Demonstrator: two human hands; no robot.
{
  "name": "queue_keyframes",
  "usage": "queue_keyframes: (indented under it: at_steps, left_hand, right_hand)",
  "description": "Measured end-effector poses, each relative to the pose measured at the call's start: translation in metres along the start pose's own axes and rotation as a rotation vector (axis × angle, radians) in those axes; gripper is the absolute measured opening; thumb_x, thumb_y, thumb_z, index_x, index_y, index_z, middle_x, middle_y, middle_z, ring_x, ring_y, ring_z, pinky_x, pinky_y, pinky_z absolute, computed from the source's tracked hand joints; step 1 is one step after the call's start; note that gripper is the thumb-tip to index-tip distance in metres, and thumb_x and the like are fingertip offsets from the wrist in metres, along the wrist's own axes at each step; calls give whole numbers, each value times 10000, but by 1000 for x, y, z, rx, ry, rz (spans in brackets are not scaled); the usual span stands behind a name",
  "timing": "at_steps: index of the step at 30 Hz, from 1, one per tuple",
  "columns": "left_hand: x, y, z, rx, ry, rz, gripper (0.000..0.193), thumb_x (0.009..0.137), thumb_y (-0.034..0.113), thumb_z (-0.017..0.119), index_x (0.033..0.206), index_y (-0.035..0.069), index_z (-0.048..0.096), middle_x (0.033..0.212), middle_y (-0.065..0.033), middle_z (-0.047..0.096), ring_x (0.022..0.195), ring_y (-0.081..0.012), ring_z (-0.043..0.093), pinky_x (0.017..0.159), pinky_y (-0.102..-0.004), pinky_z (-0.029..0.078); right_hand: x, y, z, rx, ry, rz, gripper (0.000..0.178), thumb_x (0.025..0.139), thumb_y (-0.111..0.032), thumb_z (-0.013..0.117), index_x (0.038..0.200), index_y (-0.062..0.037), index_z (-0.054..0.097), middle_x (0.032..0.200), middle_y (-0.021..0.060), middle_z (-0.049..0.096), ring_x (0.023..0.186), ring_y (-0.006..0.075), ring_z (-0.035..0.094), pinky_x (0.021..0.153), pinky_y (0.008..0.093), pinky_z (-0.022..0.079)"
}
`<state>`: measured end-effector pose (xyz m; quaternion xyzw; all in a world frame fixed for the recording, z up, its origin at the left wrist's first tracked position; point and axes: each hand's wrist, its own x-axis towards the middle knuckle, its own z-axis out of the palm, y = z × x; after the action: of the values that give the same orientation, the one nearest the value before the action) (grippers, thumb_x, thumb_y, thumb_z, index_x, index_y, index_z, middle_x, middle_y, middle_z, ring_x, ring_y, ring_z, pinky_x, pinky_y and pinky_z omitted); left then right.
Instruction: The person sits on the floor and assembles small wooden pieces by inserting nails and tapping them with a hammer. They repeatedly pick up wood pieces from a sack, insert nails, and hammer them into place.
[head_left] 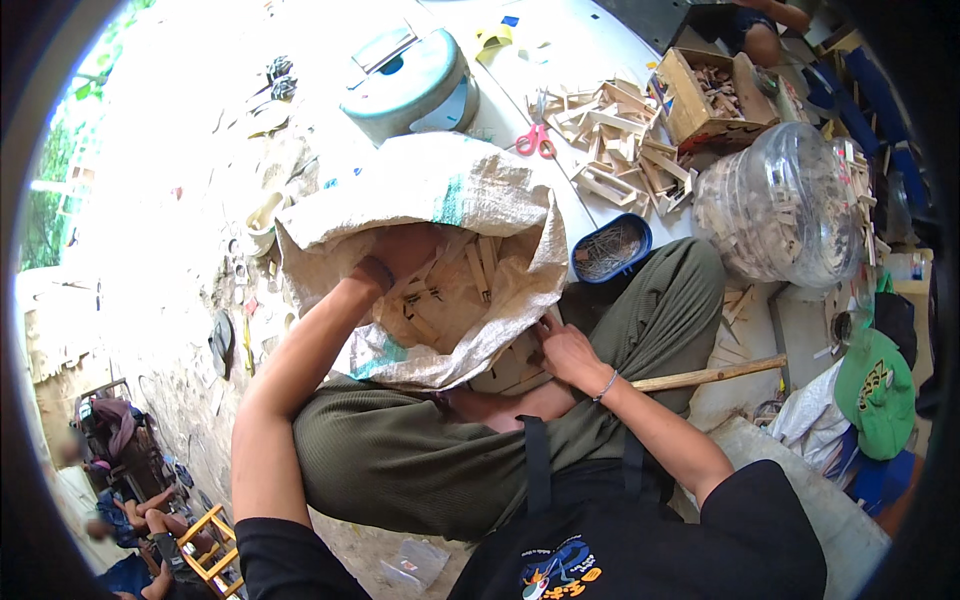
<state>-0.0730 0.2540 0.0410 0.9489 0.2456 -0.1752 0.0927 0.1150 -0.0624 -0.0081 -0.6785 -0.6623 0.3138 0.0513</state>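
A white woven sack with green stripes lies before my crossed legs, its mouth wide. Inside it are several small wooden pieces, some with dark metal bits. My left hand reaches into the sack, wearing a dark wristband; its fingers are hidden, so I cannot see what they touch. At the sack's right lower rim is my right hand, fingers bent and closed on the sack's edge. A wooden stick, perhaps a handle, lies beside my right wrist.
Beyond my right knee stands a blue tray of nails. Red-handled scissors lie near a pile of wooden frames. A wooden box, a clear plastic container, a lidded bucket and a green cap surround me. Other people sit farther off.
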Motion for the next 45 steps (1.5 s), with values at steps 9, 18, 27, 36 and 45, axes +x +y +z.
queue_keyframes:
  at_steps: [9, 18, 27, 36, 45]
  left_hand:
    - [-52, 11, -35, -304, 414, 1, 332, 964, 210, 645, 1255, 68, 719, 1018, -251, 735, 954, -407, 717, 851, -492, 558]
    - [-106, 25, -89, -635, 537, -47, 295, 931, 96, 758, 1222, 51, 733, 1028, -159, 783, 881, -206, 770, 769, -333, 587]
    - [-176, 90, -174, -1752, 406, -255, 302, 1065, 270, 656, 1276, 59, 613, 1097, -78, 768, 814, -76, 709, 724, -245, 583]
    - [-222, 158, -219, -2273, 400, -410, 277, 1065, 247, 633, 1263, 54, 616, 1002, -38, 767, 648, -4, 627, 619, -208, 528]
    - [-270, 179, -225, -2332, 462, -199, 515, 1079, 238, 551, 1537, 61, 394, 1175, -150, 716, 887, -192, 723, 766, -330, 601]
  right_hand:
    - [-3, 4, 2, 143, 41, 0, 912, 772, -187, 790, 1573, -18, 386, 1343, 254, 567, 989, 460, 676, 885, 525, 551]
    - [-3, -1, -1, 78, 76, -15, 865, 762, -237, 835, 1512, -25, 460, 1235, 258, 601, 992, 421, 692, 859, 521, 552]
    - [-7, -26, -2, -162, 112, -163, 322, 784, -285, 789, 996, -44, 765, 1046, 221, 724, 988, 344, 720, 948, 554, 503]
    - [100, -33, 10, 199, -4, -224, 391, 814, -257, 713, 1112, -16, 788, 1058, 207, 767, 1014, 379, 720, 961, 444, 532]
    - [195, -44, -26, 326, 430, -475, 558, 935, -393, 670, 1357, -28, 679, 1380, 209, 670, 1323, 348, 599, 1154, 434, 426]
